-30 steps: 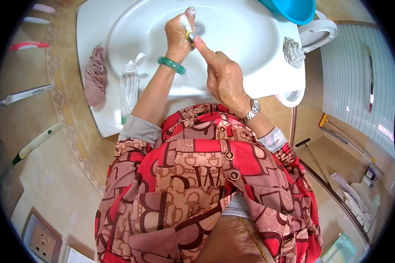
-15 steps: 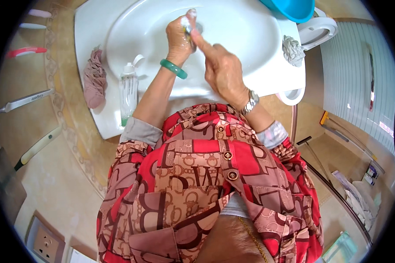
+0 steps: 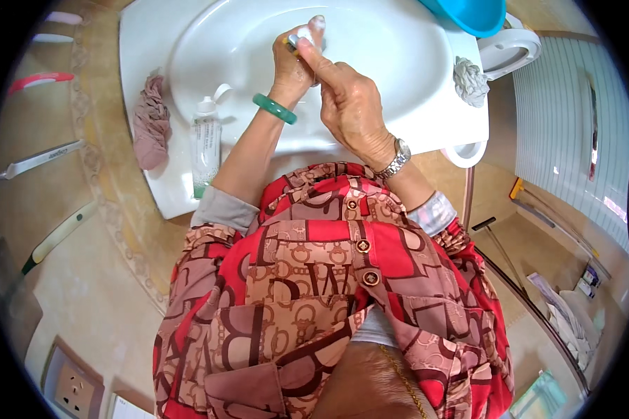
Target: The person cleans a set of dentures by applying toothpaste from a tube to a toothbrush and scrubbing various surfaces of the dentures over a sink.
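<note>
Over the white basin (image 3: 377, 119), my left hand (image 3: 291, 70) is closed around a small silver and yellow thing (image 3: 291, 46), its kind hard to make out. White foam (image 3: 305, 33) lies on it and on my left thumb. My right hand (image 3: 351, 105) is closed too, with its index finger stretched onto the small thing and the other fingers curled. A green bangle (image 3: 275, 109) circles my left wrist and a silver watch (image 3: 397, 159) my right. To the left of my left forearm stands a clear bottle (image 3: 206, 150) with its white flip cap raised.
A crumpled mauve cloth (image 3: 151, 126) rests on the basin's left ledge, a crumpled grey one (image 3: 470, 82) on the right. A blue bowl (image 3: 475, 15) sits at the far right rim, near a toilet (image 3: 509, 54). Several brushes hang along the left wall, including a green-and-white one (image 3: 57, 241).
Both hands have shifted slightly. My right index finger has moved up and left along the small thing, and my left hand has turned a little, showing more of its yellow part.
</note>
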A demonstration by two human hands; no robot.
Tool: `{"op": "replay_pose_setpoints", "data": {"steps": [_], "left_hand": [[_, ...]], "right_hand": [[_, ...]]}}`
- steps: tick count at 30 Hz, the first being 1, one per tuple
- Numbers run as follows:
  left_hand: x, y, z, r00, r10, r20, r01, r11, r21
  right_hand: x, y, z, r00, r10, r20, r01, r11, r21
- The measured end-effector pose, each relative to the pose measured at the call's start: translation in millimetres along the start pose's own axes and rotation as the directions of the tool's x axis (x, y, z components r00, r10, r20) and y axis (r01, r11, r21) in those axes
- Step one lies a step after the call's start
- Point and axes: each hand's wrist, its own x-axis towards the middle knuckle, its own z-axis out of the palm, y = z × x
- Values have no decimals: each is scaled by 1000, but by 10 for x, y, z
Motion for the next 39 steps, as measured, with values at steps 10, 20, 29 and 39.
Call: {"op": "replay_pose_setpoints", "data": {"steps": [10,20,29,39], "left_hand": [[59,-26,-29,992,120,41,-121,992,28],[68,73,-38,993,-117,-24,110,975,-193],[42,-25,-92,963,271,-15,-270,962,43],[-93,387,-82,995,92,49,-82,982,-168]], "right_hand": [[-81,-16,-44,1000,3,20,-3,1000,-4],[-26,10,-150,945,327,-20,-284,847,449],[28,-70,-108,923,360,136,-362,692,625],[-27,-86,-129,918,382,107,-356,676,645]]}}
